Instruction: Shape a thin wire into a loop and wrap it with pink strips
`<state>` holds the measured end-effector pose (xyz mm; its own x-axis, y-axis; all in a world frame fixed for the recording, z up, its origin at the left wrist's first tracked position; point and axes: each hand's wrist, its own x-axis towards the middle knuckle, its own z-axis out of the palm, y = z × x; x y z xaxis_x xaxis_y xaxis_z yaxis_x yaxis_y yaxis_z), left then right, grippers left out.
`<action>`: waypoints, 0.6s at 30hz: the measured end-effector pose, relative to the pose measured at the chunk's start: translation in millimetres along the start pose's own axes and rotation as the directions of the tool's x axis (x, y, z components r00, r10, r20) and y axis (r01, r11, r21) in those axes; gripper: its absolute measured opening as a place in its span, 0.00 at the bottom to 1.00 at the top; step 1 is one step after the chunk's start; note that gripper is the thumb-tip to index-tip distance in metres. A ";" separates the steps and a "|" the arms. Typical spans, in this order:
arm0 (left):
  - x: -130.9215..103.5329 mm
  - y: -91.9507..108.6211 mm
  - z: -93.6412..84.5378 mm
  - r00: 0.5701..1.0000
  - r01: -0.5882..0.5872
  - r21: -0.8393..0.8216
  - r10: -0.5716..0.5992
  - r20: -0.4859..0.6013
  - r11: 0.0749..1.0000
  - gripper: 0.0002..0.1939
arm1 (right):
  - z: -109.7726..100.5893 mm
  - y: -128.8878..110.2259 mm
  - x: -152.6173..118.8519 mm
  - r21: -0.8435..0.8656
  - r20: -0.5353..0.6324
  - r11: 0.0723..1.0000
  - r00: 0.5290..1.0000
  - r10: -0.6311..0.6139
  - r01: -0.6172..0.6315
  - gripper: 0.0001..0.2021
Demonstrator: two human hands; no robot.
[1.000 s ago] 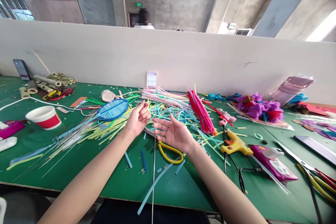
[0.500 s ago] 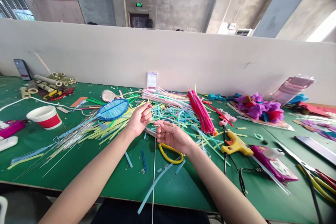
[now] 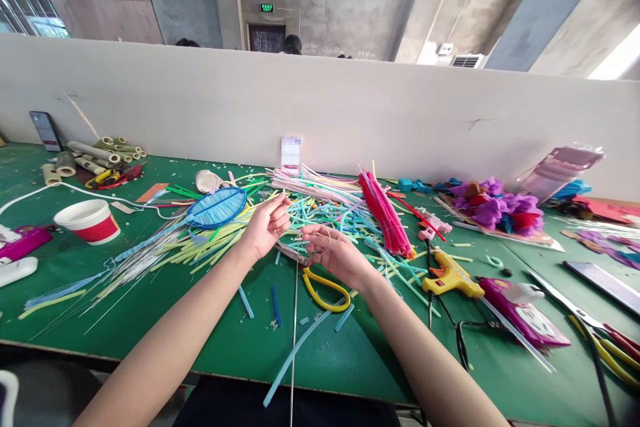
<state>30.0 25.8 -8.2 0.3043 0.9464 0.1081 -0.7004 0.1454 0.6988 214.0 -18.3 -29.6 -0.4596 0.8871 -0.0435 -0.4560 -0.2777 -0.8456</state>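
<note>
Fingertips pressed together, my left hand [image 3: 267,225] is raised over the middle of the green table, pinching a thin wire. My right hand [image 3: 333,252] faces it, thumb and fingers closed on the same thin wire, which curves in a loop by the fingers. A long straight wire [image 3: 295,327] hangs from between the hands down past the table's front edge. Just below my right hand lie yellow-handled pliers [image 3: 327,292], their jaws partly hidden. Behind both hands spreads a pile of cut blue and green pipe cleaners [image 3: 330,210].
A blue oval mesh piece [image 3: 217,207], wires and a paper cup [image 3: 89,221] lie left. A red pipe cleaner bundle [image 3: 384,215], yellow glue gun [image 3: 453,275] and scissors [image 3: 575,310] lie right. A phone [image 3: 291,153] leans on the white partition [image 3: 320,107].
The fingers of my right hand have shifted slightly, and the wire loop beside them shows more clearly. My left hand has barely moved. The whole view has shifted slightly.
</note>
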 end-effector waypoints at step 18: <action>1.0 -1.6 -4.3 1.000 0.011 0.039 -0.011 0.009 0.999 0.11 | 2.0 -10.7 -3.8 0.100 0.005 0.995 1.000 0.014 -0.015 0.12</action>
<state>28.6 27.7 -12.3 0.3179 0.9421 0.1066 -0.6711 0.1442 0.7272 219.0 -19.4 -19.4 -0.4699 0.8811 -0.0532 -0.5227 -0.3262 -0.7876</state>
